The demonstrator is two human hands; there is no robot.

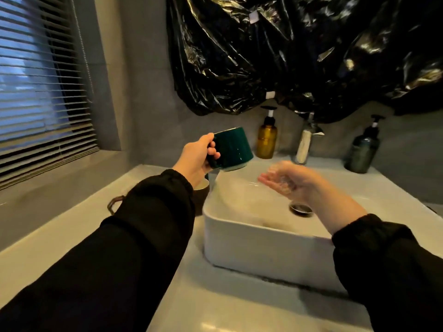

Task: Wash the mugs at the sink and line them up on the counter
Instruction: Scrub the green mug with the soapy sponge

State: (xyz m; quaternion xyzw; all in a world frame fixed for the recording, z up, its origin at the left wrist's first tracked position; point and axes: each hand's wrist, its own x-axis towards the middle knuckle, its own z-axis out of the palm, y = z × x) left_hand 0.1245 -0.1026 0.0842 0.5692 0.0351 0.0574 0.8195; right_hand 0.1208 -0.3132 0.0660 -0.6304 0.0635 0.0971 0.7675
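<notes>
Mugs are the business at this sink, and the biggest thing in shot is the black plastic sheeting (299, 51) taped over the wall above. Off to the left, slatted blinds (40, 87) cover a window. Below all that, the pale surface (196, 295) runs across the frame, carrying a white rectangular sink (259, 255) that sits on top of it, drain (301, 209) showing in the basin floor.

Black sleeves reach in from both sides. The left hand (195, 156) is wrapped round the handle of a dark green mug (231, 147), gripping it firmly, held up in the air over the left edge of the sink and tipped right over so the mouth faces down and toward the basin. The right hand (285, 179) hovers over the basin, palm up and fingers spread, holding nothing, blurred and looking wet.

Behind the left sleeve, a brown mug (200, 188) with a pale inside stands on the surface just beside the sink, mostly hidden. Along the back wall: an amber pump bottle (266, 140), the tap (308, 137) in the middle, and a dark pump bottle (364, 149) to the right.
</notes>
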